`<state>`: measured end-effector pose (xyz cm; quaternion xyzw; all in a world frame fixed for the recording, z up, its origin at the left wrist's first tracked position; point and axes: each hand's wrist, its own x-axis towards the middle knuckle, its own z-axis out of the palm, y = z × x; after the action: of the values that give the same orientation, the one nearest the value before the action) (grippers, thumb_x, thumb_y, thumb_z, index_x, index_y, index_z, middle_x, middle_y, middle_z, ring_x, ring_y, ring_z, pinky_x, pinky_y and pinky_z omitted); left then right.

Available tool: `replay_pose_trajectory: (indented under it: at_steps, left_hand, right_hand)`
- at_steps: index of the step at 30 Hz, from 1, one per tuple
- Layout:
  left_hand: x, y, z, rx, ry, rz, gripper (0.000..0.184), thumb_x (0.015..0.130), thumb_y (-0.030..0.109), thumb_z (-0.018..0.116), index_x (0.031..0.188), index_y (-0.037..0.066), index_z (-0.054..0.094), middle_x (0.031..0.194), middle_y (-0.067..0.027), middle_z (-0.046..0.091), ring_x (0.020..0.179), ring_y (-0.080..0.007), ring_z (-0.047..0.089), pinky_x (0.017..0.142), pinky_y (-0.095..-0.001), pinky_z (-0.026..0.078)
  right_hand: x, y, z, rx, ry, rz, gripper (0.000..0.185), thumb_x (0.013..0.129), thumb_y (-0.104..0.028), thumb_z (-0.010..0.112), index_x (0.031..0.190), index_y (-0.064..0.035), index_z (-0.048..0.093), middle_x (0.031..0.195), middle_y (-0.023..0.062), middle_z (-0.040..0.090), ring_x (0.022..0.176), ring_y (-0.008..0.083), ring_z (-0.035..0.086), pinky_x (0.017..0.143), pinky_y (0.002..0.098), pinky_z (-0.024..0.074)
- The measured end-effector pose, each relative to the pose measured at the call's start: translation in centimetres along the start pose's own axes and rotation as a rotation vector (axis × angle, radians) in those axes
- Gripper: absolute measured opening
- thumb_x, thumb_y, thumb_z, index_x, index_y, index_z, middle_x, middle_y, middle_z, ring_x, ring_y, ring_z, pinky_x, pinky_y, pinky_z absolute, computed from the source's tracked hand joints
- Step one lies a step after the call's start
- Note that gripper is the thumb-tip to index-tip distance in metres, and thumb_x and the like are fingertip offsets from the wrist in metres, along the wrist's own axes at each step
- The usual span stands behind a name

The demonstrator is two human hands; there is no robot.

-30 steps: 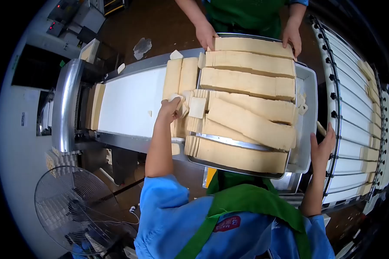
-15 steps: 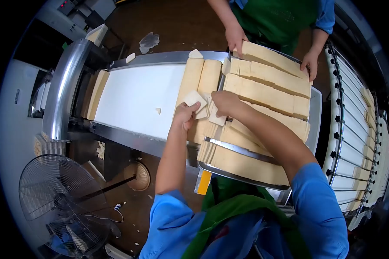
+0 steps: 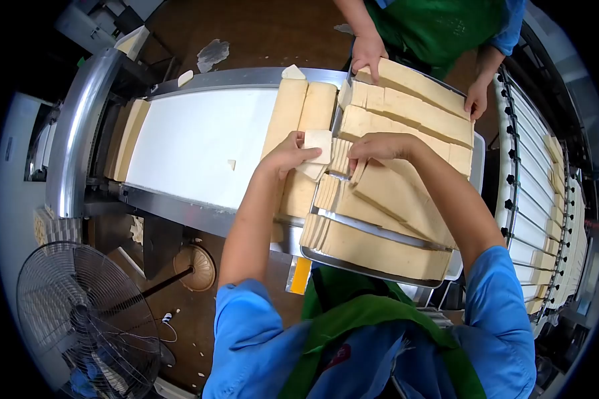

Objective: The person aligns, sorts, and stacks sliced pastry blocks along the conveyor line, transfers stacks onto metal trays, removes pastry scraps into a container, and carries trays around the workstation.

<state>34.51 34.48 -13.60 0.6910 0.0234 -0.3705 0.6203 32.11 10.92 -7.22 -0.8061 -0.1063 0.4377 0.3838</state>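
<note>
Left hand (image 3: 287, 154) pinches pale square slices (image 3: 318, 141); my right hand (image 3: 381, 147) curls at the sliced row (image 3: 339, 154), its hold unclear to me, so an uneven tug could topple it.

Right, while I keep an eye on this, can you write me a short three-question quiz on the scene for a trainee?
1. What is the wearer's left grip holding?

2. What is the wearer's right grip touching?
A) the flat white belt
B) the long cream-coloured sliced blocks
C) the round wire-caged fan

3. Fill the gap: the cloth apron on the person opposite is ____.

Key
1. Thin, pale, square slices
2. B
3. Green
</note>
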Motion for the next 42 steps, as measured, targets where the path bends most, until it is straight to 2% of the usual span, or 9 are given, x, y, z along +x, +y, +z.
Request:
replay_pose_trajectory:
  at_steps: [7,10,14,20,24,33,37,39,42]
  left_hand:
    - [-1.5,1.5,1.7,0.058,0.061,-0.012,0.071,0.07,0.012,0.075,0.127,-0.004,0.035,0.116,-0.0178,0.052,0.101,-0.0228,0.057,0.087,-0.0316,0.048]
    - [-3.2,2.3,4.6,0.303,0.104,0.395,0.066,0.065,0.009,0.072,0.123,0.0,0.042,0.112,-0.016,0.054,0.097,-0.0227,0.058,0.083,-0.0309,0.049]
    - [-5.3,2.1,8.9,0.59,0.234,0.418,0.067,0.069,0.014,0.073,0.128,-0.001,0.046,0.107,-0.0161,0.058,0.099,-0.022,0.058,0.089,-0.0285,0.044]
    - [-4.8,-2.7,10.5,-0.425,0.365,0.56,0.057,0.099,0.04,0.032,0.132,-0.005,0.04,0.119,-0.0185,0.055,0.107,-0.0221,0.054,0.096,-0.0324,0.041]
    - [-3.1,-3.4,12.1,-0.57,0.527,0.596,0.054,0.099,0.038,0.024,0.12,-0.005,0.049,0.109,-0.0167,0.059,0.099,-0.0223,0.056,0.091,-0.0336,0.042]
    - [-2.6,-1.9,14.7,-0.799,0.778,0.578,0.041,0.095,0.024,0.027,0.112,-0.003,0.054,0.108,-0.0119,0.057,0.1,-0.0203,0.051,0.091,-0.0317,0.04]
    - [-3.1,-1.3,12.9,-0.458,0.409,0.527,0.046,0.097,0.029,0.028,0.122,-0.002,0.049,0.12,-0.0161,0.05,0.115,-0.0248,0.045,0.099,-0.0338,0.034]
    - [-3.3,-1.0,9.7,0.314,0.162,0.746,0.048,0.09,0.03,0.05,0.132,0.007,0.044,0.129,-0.0191,0.043,0.117,-0.0307,0.045,0.098,-0.0359,0.036]
    - [-5.3,3.2,7.7,0.882,-0.157,0.482,0.089,0.066,0.02,0.077,0.141,0.02,0.03,0.139,-0.0226,0.026,0.125,-0.0365,0.038,0.101,-0.0399,0.037]
  right_hand:
    - [-0.9,2.5,1.8,-0.082,0.109,0.023,0.033,0.085,-0.032,0.052,0.105,-0.0062,0.061,0.089,0.0097,0.059,0.089,0.0166,0.053,0.082,0.0287,0.0413]
    - [-1.7,2.5,2.6,0.014,0.279,-0.121,0.043,0.085,-0.036,0.049,0.114,-0.0045,0.055,0.105,0.0111,0.055,0.096,0.0193,0.051,0.087,0.0291,0.0395]
    - [-1.1,2.6,3.4,0.539,0.419,-0.169,0.053,0.092,-0.044,0.038,0.122,-0.003,0.05,0.117,0.011,0.051,0.106,0.0196,0.047,0.094,0.0287,0.0348]
    - [-0.3,1.5,3.0,0.327,0.355,0.086,0.045,0.097,-0.036,0.038,0.12,-0.0004,0.053,0.111,0.007,0.057,0.105,0.015,0.05,0.096,0.0276,0.0365]
    - [0.7,2.3,4.5,0.409,0.597,-0.235,0.042,0.096,-0.034,0.042,0.115,0.0001,0.056,0.111,0.0067,0.057,0.103,0.0142,0.05,0.094,0.0267,0.0369]
    - [-1.8,0.8,2.8,0.534,0.201,-0.152,0.053,0.095,-0.044,0.039,0.123,-0.0013,0.051,0.12,0.0111,0.056,0.111,0.0181,0.049,0.1,0.0299,0.0327]
    - [-1.3,1.5,3.0,0.278,0.162,-0.27,0.06,0.094,-0.049,0.038,0.129,-0.0005,0.045,0.133,0.0172,0.045,0.124,0.0255,0.039,0.106,0.0329,0.026]
    - [-1.5,2.9,3.5,-0.041,0.481,-0.32,0.062,0.094,-0.048,0.037,0.129,0.002,0.043,0.132,0.0206,0.045,0.125,0.0317,0.039,0.107,0.0355,0.0251]
    - [-9.9,2.7,5.7,-0.077,0.833,-0.116,0.061,0.088,-0.042,0.051,0.131,0.0002,0.04,0.132,0.0235,0.041,0.125,0.0349,0.036,0.105,0.04,0.0282]
